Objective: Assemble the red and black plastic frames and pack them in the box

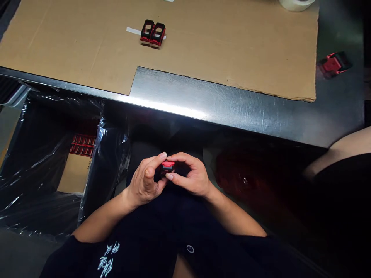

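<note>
A small red and black plastic part [167, 166] is between my two hands, above my lap. My right hand [191, 173] pinches its right side, the index finger along the top and the thumb at the lower edge. On the other side my left hand [145, 181] curls its fingers round the part, with its thumb raised off it. Fingers cover much of the part. Two red and black frame-shaped parts [153, 34] stand side by side on the cardboard sheet [220, 42], over a strip of white tape.
A metal table edge [179, 94] runs across in front of me. Down to the left, a box lined with clear plastic [98, 162] holds rows of red and black parts [82, 144]. At right are another red part [334, 65], a tape roll [296, 4] and another person's blurred arm [344, 148].
</note>
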The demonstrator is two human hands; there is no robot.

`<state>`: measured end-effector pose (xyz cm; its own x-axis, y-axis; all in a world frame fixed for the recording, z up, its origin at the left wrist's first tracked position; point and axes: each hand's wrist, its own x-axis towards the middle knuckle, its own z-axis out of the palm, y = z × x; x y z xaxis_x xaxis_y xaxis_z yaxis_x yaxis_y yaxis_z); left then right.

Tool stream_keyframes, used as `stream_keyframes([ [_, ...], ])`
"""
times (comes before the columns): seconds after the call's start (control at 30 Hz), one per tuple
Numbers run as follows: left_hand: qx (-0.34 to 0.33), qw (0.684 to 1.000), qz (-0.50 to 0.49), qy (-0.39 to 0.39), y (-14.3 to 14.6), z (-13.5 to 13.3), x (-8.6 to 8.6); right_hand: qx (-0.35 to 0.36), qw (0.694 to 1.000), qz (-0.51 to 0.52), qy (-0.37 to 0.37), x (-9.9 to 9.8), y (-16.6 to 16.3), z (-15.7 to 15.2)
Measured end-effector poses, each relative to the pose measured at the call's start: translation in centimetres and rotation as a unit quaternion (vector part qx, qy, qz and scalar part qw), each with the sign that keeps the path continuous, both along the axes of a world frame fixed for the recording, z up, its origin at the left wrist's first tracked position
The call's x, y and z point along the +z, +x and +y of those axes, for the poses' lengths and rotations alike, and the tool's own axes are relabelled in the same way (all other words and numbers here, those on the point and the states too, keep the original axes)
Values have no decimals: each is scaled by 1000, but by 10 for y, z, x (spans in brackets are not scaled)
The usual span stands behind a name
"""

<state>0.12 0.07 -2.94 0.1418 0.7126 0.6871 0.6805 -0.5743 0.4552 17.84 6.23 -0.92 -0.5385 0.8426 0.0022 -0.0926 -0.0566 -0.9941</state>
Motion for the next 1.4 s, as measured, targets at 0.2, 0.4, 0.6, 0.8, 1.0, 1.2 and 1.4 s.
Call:
stream_keyframes([
  [0.2,-22,997,-45,-59,0,-1,9,27,948,113,-298,-12,1,-1],
  [0.4,-9,984,-107,-140,5,-2,14,43,894,146,-421,-16,-6,-4],
  [0.6,35,977,-110,-179,6,-6,15,38,887,127,-443,-21,-10,-7],
  [0.8,43,986,-74,-144,7,-4,16,59,876,134,-460,-22,-13,-5],
  [1.0,-11,992,-33,-121,3,-2,17,60,894,108,-430,-21,-11,-2],
  [1.2,21,988,8,-155,-7,-3,21,44,910,102,-399,-18,-11,-2],
  [1.4,35,942,43,-331,-15,-4,36,39,923,52,-380,-20,-23,-3],
])
